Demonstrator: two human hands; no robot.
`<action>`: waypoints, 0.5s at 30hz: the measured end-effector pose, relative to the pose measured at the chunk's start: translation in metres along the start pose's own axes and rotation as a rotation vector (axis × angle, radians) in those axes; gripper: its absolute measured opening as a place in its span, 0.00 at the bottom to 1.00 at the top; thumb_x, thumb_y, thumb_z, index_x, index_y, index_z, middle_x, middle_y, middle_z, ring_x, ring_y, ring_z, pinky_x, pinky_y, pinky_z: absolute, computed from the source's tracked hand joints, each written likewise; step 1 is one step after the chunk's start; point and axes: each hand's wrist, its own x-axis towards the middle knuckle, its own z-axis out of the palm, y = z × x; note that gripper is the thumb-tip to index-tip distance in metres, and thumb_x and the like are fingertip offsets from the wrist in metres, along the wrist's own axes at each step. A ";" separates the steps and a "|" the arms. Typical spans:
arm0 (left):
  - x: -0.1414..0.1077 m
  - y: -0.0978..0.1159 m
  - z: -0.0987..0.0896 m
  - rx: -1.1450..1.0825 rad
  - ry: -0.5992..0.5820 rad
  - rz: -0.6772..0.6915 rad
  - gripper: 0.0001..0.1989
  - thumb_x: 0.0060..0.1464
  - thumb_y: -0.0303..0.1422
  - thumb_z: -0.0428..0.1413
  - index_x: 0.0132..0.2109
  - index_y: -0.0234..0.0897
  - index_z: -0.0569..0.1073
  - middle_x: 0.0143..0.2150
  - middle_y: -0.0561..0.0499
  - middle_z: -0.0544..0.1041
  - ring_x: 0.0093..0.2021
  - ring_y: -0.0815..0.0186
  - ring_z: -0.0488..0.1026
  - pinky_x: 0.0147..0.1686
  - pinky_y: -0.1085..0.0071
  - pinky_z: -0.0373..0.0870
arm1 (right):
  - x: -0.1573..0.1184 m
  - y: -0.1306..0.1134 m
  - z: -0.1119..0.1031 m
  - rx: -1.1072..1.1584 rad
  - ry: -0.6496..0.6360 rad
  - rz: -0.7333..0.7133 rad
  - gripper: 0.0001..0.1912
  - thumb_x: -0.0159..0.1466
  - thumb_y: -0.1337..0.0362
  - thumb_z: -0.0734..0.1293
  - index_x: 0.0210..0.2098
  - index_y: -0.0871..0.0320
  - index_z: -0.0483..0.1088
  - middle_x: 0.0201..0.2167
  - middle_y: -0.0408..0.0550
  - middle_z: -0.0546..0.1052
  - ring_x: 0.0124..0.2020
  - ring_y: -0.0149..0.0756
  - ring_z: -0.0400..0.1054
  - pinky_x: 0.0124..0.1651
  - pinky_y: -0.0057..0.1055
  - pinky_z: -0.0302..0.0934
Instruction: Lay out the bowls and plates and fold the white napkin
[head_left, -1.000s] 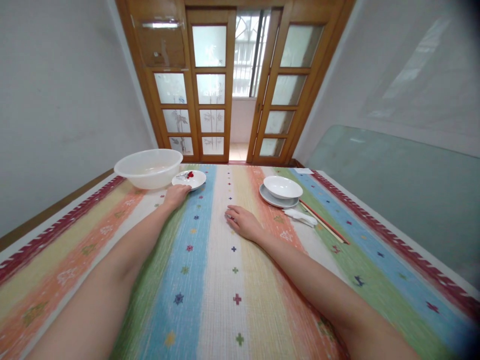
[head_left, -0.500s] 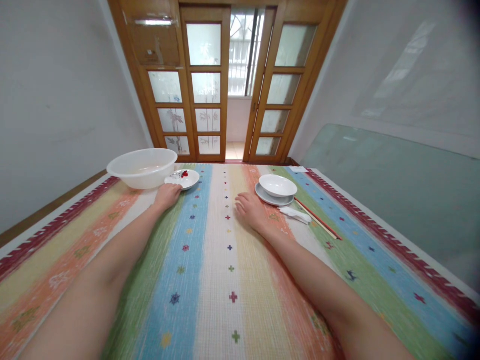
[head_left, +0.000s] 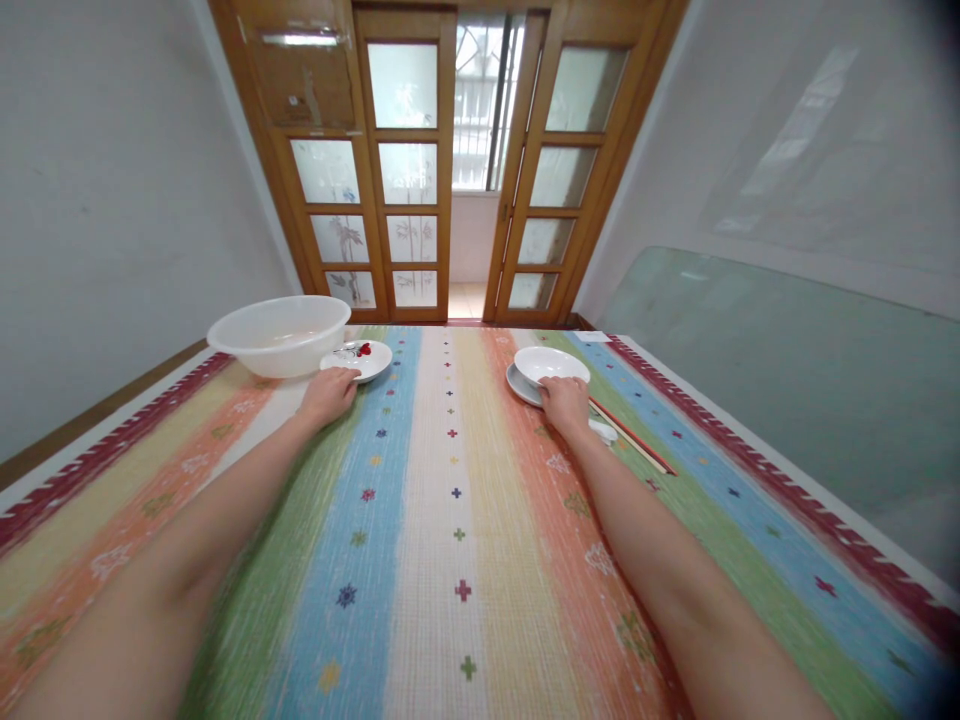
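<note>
A basin [head_left: 259, 350] sits beyond the left hand [head_left: 328, 397], whose fingers, close together, meet the near rim of a white dish [head_left: 377, 362]. Just beyond the right hand [head_left: 568, 402], its fingers bunched at the rim, is a white bowl [head_left: 551, 360]; 2 sticks [head_left: 634, 435] slant nearward, right of them. Whether either hand pinches, I cannot tell.

The striped tablecloth [head_left: 427, 550] carries a basin [head_left: 277, 360], patterned dish [head_left: 366, 365], grey plate [head_left: 520, 387], chopsticks [head_left: 635, 438] and white spoon [head_left: 603, 431].
</note>
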 end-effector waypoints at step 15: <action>-0.024 0.129 -0.026 -0.008 0.215 0.618 0.23 0.63 0.27 0.52 0.64 0.37 0.68 0.65 0.38 0.70 0.66 0.52 0.65 0.68 0.48 0.58 | -0.033 -0.102 -0.018 0.313 0.095 -0.763 0.14 0.74 0.64 0.60 0.44 0.55 0.77 0.40 0.51 0.80 0.45 0.42 0.69 0.52 0.38 0.57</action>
